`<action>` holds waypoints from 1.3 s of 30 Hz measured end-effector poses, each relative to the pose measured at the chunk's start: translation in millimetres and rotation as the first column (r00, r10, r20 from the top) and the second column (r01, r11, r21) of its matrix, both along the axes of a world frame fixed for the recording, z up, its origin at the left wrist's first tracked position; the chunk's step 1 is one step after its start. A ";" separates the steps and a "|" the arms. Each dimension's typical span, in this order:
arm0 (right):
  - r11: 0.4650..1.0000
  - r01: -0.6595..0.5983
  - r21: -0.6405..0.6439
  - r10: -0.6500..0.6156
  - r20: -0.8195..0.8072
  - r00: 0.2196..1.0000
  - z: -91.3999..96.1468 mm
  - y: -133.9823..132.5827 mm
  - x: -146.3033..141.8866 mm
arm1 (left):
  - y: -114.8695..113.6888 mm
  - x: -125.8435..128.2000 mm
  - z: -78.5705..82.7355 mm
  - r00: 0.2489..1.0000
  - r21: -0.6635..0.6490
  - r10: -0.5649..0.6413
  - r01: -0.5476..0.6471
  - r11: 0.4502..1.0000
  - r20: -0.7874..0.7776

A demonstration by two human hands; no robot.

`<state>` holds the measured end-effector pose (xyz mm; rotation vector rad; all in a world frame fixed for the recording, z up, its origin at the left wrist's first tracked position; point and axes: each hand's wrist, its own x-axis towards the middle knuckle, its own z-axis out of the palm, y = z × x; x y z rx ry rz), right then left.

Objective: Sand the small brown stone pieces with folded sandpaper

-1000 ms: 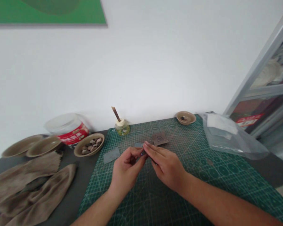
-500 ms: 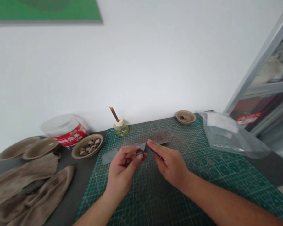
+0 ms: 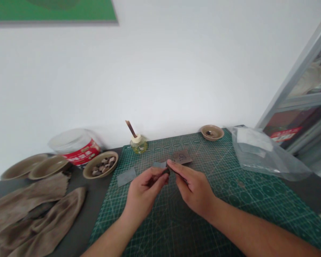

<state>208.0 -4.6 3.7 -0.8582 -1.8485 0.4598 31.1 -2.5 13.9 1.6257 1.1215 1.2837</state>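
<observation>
A small dark piece [image 3: 166,171] sits just above the middle of the frame, pinched between the left hand's [image 3: 146,191] thumb and curled fingers; the right hand's [image 3: 192,189] fingertips [image 3: 171,163] meet its end, though I can't tell whether they grip it. Both hands hover over a green cutting mat [image 3: 219,214], with open grid toward the lower right. Beyond them lie a brown square [image 3: 182,156] bearing a drawn mark and two grey sheets [image 3: 126,176]. At left, a tub's red label [image 3: 81,154] has writing too small to read, beside a bowl of pebbles [image 3: 100,165].
</observation>
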 end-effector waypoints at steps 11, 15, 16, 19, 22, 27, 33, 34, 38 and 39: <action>0.977 -0.034 0.209 -0.031 0.298 0.954 0.2 -2.9 -2.2 | -1.3 0.2 -1.3 0.988 0.004 0.096 -0.096 0.995 -0.120; 0.968 -0.004 0.250 -0.088 0.355 0.931 -0.4 -3.0 -1.1 | -3.9 1.4 -0.7 0.982 0.003 0.124 -0.125 0.992 -0.143; 0.966 -0.007 0.260 -0.091 0.365 0.927 -0.7 -3.2 -0.8 | -4.3 1.7 -0.7 0.981 0.009 0.126 -0.126 0.992 -0.149; 0.958 -0.034 0.286 -0.085 0.392 0.916 -1.3 -3.9 -0.4 | -4.5 1.8 -1.7 0.978 0.027 0.135 -0.132 0.991 -0.160; 0.960 -0.005 0.280 -0.108 0.387 0.916 -1.3 -4.2 -0.6 | -4.1 1.7 -2.9 0.983 0.017 0.131 -0.130 0.991 -0.128; 0.961 0.005 0.276 -0.114 0.380 0.918 -0.8 -3.6 -0.5 | -4.5 2.1 -1.9 0.986 0.055 0.129 -0.124 0.991 -0.107; 0.960 -0.021 0.280 -0.091 0.380 0.920 -0.6 -3.1 0.2 | -4.5 2.0 -3.9 0.986 0.095 0.119 -0.109 0.990 -0.115; 0.963 -0.013 0.270 -0.095 0.382 0.919 -1.2 -2.3 0.6 | -4.5 2.0 -4.3 0.987 0.092 0.117 -0.107 0.990 -0.112; 0.986 0.092 0.136 -0.140 0.396 0.908 -4.5 2.9 3.4 | -7.5 2.3 -1.6 0.989 0.088 0.142 -0.138 0.987 -0.047; 0.988 0.117 0.104 -0.148 0.380 0.913 -4.8 3.9 3.9 | -8.8 2.4 0.0 0.988 0.093 0.152 -0.148 0.985 -0.031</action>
